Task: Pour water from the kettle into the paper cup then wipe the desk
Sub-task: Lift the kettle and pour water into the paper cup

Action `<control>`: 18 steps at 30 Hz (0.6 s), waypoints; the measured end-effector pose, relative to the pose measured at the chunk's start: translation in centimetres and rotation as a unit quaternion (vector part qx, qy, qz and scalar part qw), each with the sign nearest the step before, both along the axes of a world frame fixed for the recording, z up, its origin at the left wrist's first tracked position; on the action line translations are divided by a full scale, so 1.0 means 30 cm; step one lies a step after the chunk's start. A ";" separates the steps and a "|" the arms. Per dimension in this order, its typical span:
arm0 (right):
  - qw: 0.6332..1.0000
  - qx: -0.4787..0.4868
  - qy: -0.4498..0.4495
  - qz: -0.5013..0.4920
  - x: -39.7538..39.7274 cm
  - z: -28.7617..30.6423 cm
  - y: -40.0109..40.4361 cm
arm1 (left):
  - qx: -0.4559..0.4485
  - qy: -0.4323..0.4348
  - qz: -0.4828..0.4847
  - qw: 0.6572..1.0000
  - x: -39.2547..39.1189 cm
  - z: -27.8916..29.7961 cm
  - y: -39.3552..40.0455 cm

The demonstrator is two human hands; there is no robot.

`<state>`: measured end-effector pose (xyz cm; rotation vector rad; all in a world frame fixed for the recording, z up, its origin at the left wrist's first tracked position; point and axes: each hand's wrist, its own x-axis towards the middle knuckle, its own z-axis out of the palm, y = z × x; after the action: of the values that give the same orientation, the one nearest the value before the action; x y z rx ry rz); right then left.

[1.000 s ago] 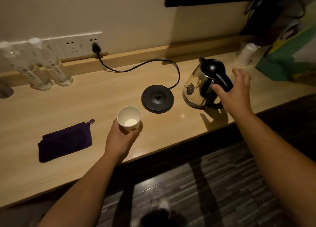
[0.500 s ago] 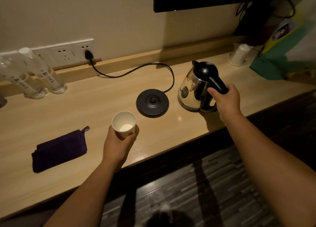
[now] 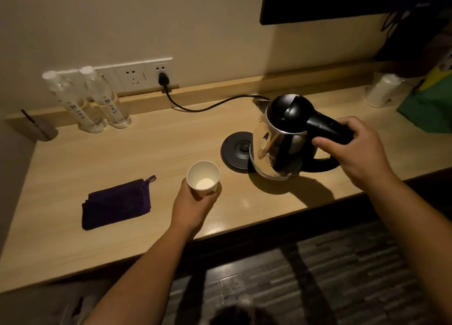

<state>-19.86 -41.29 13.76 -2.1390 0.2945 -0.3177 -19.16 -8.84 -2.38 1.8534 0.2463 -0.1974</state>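
Note:
A steel kettle (image 3: 278,139) with a black lid and handle hangs just above the wooden desk (image 3: 151,153), lifted off the surface, its shadow below it. My right hand (image 3: 352,151) is closed around its black handle. My left hand (image 3: 193,205) holds a white paper cup (image 3: 203,178) upright near the desk's front edge, left of the kettle. The cup's inside looks empty. A folded dark purple cloth (image 3: 117,203) lies flat on the desk to the left of the cup.
The kettle's round black base (image 3: 236,151) sits behind the cup, its cord running to a wall socket (image 3: 162,76). Two clear water bottles (image 3: 90,99) stand at the back left. A white roll (image 3: 381,93) and a green bag (image 3: 430,104) are at the right.
My right hand closed on the kettle handle and lifted the kettle off the desk, toward the cup. My left hand kept holding the cup in place.

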 end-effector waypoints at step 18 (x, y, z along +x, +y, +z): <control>0.899 -0.281 0.136 0.306 0.114 0.133 0.227 | 0.036 -0.020 -0.029 0.999 0.014 -0.007 0.023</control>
<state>-16.44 -34.48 17.76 -2.7081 -0.3700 0.3076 -18.72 -8.16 -2.61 1.9351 0.1739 -0.1924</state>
